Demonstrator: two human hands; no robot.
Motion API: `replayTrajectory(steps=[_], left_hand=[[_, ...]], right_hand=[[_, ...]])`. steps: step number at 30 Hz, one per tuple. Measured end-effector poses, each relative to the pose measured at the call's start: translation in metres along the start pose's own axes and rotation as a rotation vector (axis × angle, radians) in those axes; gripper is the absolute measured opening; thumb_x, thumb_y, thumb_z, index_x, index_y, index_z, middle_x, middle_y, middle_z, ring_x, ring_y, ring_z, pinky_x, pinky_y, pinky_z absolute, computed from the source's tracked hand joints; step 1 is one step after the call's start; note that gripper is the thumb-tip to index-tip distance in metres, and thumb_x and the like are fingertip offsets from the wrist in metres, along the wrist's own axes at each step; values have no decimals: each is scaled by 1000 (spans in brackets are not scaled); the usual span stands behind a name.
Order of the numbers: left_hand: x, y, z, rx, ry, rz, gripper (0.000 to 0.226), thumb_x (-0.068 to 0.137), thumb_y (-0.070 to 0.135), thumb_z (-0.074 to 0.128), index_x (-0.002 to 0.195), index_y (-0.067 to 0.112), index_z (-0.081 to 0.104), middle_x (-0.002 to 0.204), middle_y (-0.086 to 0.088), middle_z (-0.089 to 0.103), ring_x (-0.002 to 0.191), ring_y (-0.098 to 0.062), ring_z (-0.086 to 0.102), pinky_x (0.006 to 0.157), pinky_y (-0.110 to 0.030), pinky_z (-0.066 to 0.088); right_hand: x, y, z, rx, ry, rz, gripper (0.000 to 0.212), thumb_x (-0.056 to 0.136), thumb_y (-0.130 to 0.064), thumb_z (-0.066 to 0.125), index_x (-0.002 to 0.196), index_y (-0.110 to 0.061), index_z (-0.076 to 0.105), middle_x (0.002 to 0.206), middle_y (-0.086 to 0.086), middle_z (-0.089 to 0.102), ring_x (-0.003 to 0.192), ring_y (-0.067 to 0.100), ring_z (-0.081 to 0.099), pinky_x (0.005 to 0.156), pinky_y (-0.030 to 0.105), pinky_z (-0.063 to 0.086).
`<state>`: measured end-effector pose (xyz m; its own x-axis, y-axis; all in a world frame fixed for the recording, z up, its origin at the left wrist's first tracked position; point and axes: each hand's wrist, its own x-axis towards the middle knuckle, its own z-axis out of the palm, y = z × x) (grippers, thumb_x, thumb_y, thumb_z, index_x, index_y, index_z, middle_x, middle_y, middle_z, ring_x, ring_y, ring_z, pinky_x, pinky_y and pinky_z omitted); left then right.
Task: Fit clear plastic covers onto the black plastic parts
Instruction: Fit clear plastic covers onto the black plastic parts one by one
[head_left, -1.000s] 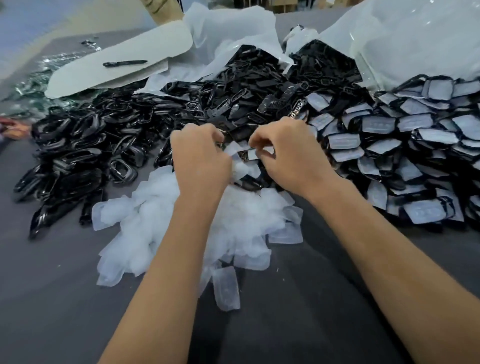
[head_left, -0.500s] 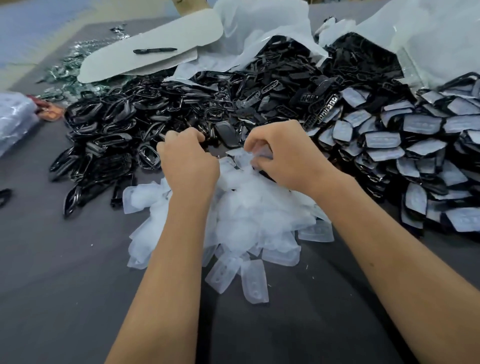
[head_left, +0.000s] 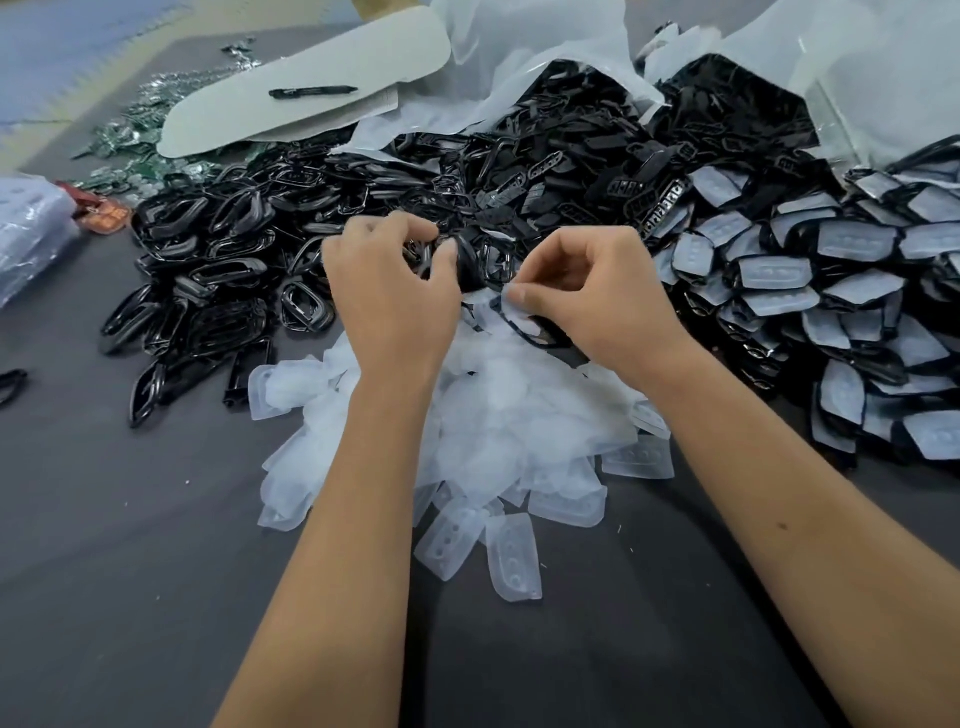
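Up close, dark grey table (head_left: 130, 571) under both forearms, left hand (head_left: 389, 291) gripping a black frame (head_left: 423, 257), right hand (head_left: 592, 296) pinching a clear cover (head_left: 519, 312), white bags (head_left: 857, 67) beyond the hands.

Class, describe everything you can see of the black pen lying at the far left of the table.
The black pen is slim, dark all over and looks like plastic, with what seems a clip along its side. It lies flat and almost level across a pale rounded card sheet, beyond the heap of black parts. Nothing but the sheet touches it; neither hand is near.
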<state>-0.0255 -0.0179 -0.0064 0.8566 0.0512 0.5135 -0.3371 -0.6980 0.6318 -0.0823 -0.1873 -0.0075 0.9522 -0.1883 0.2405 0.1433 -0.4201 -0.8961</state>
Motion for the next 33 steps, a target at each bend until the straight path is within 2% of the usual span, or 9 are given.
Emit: replayTrajectory(steps=[2, 4, 8, 12, 16, 18, 23, 27, 33], left_hand=[[0, 6, -1, -183, -57, 4, 17, 93, 35, 70, 92, 19, 75, 87, 1, 70, 86, -20, 64, 83, -33, 51], [-2, 12, 0, -472, -327, -81, 17, 91, 30, 77, 96, 15, 74, 79, -6, 73, 75, -25, 69, 72, -39, 59], [-9, 14, 7, -639, -569, -126, 23, 84, -3, 81, 105, 0, 73, 84, -26, 72, 68, -23, 69, 66, -33, 62], [-7, 8, 10, -585, -419, -196, 21, 87, -5, 75, 100, 11, 77, 68, -2, 64, 61, -21, 72, 65, -39, 63], [-4, 4, 13, -586, -228, -305, 11, 92, 5, 70, 91, 13, 76, 74, -16, 66, 57, -20, 73, 73, -50, 65], [-3, 4, 13, -617, -164, -329, 11, 93, 8, 70, 86, 14, 74, 70, -7, 67, 56, -18, 72, 72, -47, 65], [-1, 2, 14, -674, -49, -462, 10, 93, 5, 66, 85, 8, 71, 69, 0, 63, 57, -12, 70, 73, -42, 66], [-2, 3, 17, -634, -51, -495, 14, 94, 5, 64, 82, 11, 69, 79, -10, 66, 55, -10, 71, 76, -46, 65], [-5, 10, 17, -527, -48, -432, 13, 93, 7, 64, 82, 12, 69, 79, -14, 70, 55, -15, 74, 69, -46, 64]], right_hand=[[1, 0, 0, 81, 139, 26, 16, 77, -7, 91, 81, -9, 75, 77, 3, 78, 72, 20, 76, 76, 38, 65], [3, 2, -1, 171, 238, 73, 19, 76, -6, 92, 79, -11, 74, 75, 4, 77, 70, 21, 76, 71, 35, 64], [2, 4, 0, 248, 307, 115, 17, 77, -7, 90, 77, -14, 74, 76, 7, 77, 75, 29, 77, 72, 45, 65], [1, 9, -6, 124, 400, 81, 14, 81, -15, 88, 83, -16, 74, 78, 1, 76, 72, 19, 73, 73, 50, 64], [-6, 7, -8, -214, 244, -74, 17, 81, -20, 87, 94, -18, 75, 85, -11, 74, 80, 6, 68, 79, 24, 58], [-8, 6, -5, -320, 209, -155, 16, 84, -16, 83, 98, -15, 76, 90, -8, 73, 83, 6, 66, 77, 20, 55], [-4, 11, -16, -400, 325, -105, 12, 94, -5, 67, 100, -12, 75, 90, -1, 74, 78, 10, 68, 77, 28, 56], [-2, 15, -20, -787, 166, -97, 27, 96, -20, 71, 123, -17, 73, 114, 5, 68, 117, 27, 54, 96, 35, 47], [1, 10, -19, -816, 35, -91, 35, 97, -22, 71, 131, -15, 69, 123, 6, 66, 119, 29, 60, 98, 43, 52]])
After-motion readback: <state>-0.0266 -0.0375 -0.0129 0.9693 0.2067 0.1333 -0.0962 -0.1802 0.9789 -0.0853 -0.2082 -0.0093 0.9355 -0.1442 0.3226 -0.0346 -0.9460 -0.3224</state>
